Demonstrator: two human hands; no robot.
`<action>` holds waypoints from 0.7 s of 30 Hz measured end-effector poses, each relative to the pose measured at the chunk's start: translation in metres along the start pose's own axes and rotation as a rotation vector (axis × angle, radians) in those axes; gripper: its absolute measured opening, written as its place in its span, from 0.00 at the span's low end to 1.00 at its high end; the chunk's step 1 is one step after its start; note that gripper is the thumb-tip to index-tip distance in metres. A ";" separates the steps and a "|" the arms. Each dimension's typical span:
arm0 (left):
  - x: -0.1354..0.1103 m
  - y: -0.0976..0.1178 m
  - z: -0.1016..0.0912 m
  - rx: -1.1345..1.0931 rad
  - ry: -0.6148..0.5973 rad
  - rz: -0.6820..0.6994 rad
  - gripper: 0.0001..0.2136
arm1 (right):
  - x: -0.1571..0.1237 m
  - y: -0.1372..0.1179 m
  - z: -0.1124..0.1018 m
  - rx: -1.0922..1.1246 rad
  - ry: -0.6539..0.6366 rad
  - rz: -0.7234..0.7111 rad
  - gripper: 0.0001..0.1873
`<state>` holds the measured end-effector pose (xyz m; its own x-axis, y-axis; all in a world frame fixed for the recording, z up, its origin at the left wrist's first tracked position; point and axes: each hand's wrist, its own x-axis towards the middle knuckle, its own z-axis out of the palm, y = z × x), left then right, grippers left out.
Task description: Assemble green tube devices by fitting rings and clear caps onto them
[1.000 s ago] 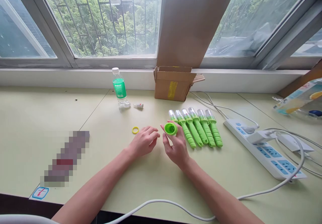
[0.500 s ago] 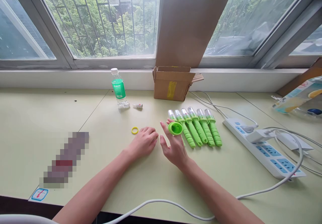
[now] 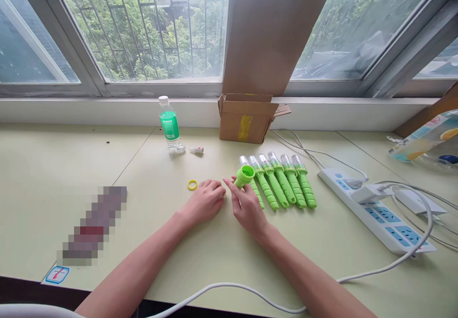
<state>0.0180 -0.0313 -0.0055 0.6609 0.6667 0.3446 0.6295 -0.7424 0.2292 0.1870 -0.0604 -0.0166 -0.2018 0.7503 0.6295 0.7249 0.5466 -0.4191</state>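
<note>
My right hand (image 3: pixel 248 208) grips a green plastic handle (image 3: pixel 244 176) whose wide, cup-like open end is tilted up towards me. The index finger points left beside it. My left hand (image 3: pixel 205 200) rests on the table with its fingers curled together, and what they hold, if anything, is hidden. Just beyond the left hand lies a yellow ring (image 3: pixel 192 185). To the right of my right hand, several ribbed green light-stick-like pieces (image 3: pixel 284 184) with clear domed tops lie side by side in a row.
Farther back are a water bottle (image 3: pixel 170 126), a small whitish tube (image 3: pixel 196 150) and a cardboard box (image 3: pixel 246 120). A white power strip (image 3: pixel 375 213) with cables stands on the right. One white cable (image 3: pixel 222 285) crosses the table's front edge. At left lies a blurred item (image 3: pixel 96 225).
My right hand has turned the green handle so its side shows below the cup, and its fingers have drawn in. My left hand has stayed put.
</note>
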 end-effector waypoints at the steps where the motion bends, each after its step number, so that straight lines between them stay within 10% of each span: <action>1: 0.000 0.000 0.000 -0.001 0.001 -0.001 0.05 | 0.000 0.000 0.000 0.002 -0.005 -0.001 0.27; 21: -0.001 -0.003 0.004 0.061 0.043 -0.043 0.08 | 0.002 -0.004 -0.003 -0.017 -0.167 0.058 0.30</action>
<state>0.0173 -0.0299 -0.0101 0.6152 0.6935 0.3750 0.6817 -0.7069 0.1888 0.1861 -0.0619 -0.0114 -0.2647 0.8326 0.4865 0.7494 0.4951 -0.4395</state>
